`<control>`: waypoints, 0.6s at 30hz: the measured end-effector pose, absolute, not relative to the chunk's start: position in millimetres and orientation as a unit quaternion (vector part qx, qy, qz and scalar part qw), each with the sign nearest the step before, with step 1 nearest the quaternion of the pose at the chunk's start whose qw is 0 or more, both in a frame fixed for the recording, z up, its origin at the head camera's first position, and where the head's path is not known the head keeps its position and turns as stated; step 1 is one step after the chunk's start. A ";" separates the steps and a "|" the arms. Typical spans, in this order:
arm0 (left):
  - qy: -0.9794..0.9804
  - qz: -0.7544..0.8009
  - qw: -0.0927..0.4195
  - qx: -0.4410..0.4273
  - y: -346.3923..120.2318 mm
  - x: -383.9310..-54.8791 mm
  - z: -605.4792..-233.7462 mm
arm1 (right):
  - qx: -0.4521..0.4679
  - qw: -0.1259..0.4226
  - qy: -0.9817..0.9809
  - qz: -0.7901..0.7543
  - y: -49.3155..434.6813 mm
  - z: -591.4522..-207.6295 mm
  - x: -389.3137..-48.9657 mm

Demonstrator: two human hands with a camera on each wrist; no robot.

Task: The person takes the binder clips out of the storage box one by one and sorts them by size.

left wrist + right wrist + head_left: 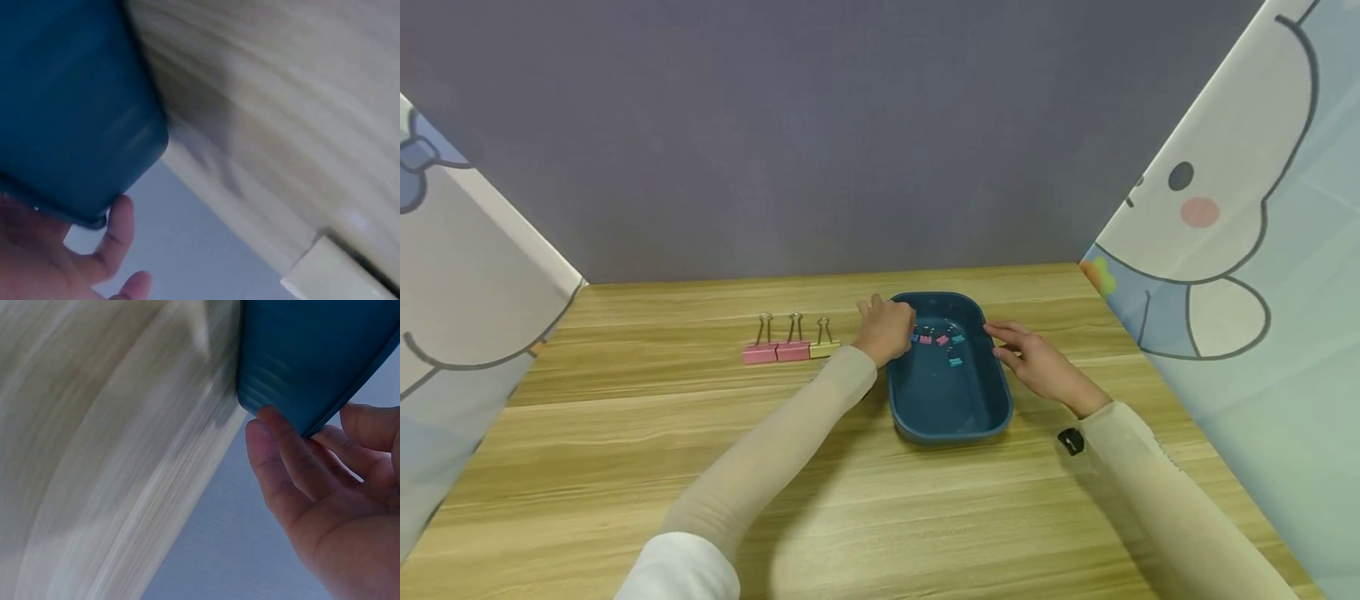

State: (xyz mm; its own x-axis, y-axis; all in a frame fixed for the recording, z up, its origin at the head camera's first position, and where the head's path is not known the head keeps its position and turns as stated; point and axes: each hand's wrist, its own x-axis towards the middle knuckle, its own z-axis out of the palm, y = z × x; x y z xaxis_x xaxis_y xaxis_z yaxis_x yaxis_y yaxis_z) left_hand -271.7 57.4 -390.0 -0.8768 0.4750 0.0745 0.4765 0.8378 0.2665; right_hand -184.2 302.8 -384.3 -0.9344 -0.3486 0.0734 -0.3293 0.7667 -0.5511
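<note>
A dark blue rectangular tray (951, 404) stands on the wooden table, with several small binder clips (942, 340) inside in blue, pink and teal. My left hand (886, 329) reaches over its left rim, fingertips bent down beside the blue clip; two fingers (119, 228) stay outside by the tray wall in the left wrist view. What those bent fingertips pinch is hidden, so I cannot tell. At the right rim, my right hand (1033, 362) touches the tray with lightly bent fingers. The right wrist view has its fingertips (265, 425) against the outer wall.
Left of the tray, two larger pink binder clips (777, 352) and a yellow binder clip (824, 348) stand in a row, handles up. A small black object (1071, 441) lies by the right sleeve. A grey panel (820, 150) rises behind the table (647, 433), with cartoon-print panels (1285, 417) at both sides.
</note>
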 end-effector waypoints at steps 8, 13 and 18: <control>-0.945 -0.198 0.050 -0.255 47.8 -272.6 -377.0 | -0.191 0.013 0.941 -0.278 301.4 -385.5 -182.6; -0.937 -0.228 0.053 -0.260 44.4 -274.9 -380.4 | -0.195 0.012 0.941 -0.275 297.1 -383.5 -180.7; -0.930 -0.243 0.076 -0.265 40.8 -275.1 -387.5 | -0.200 0.012 0.939 -0.281 294.6 -382.0 -181.2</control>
State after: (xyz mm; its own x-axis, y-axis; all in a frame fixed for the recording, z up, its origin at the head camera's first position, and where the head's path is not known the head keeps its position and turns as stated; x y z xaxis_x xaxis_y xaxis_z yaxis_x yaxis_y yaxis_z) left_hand -275.1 40.8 -387.5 -0.8482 0.4552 0.2709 0.5295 0.7413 0.4124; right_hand -181.2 294.6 -382.0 -0.9200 -0.3815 0.0897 -0.3681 0.7627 -0.5317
